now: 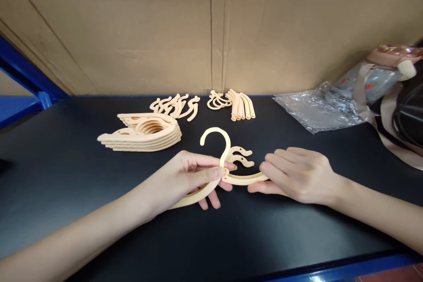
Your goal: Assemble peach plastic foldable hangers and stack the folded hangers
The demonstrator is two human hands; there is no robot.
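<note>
Between my hands is a cream plastic folding clothes hanger (pixel 228 145), its hook pointing up and its two arms spread to either side. My left hand (pixel 188 176) pinches it at the joint below the hook, thumb in front, with the left arm of the hanger running under the palm. My right hand (pixel 294 176) is closed around the outer end of the right arm, hiding its tip. Just behind the joint, curved cream hanger pieces (pixel 241 157) with small holes lie on the black table (pixel 211 242).
A stack of folded hangers (pixel 142 134) sits at left. Farther back lie loose curved pieces (pixel 175 105), several hooks (pixel 218 99) and a row of hanger arms (pixel 243 105). At right are a clear plastic bag (pixel 313 108) and a strapped bottle (pixel 370 77). Cardboard (pixel 132 26) stands behind.
</note>
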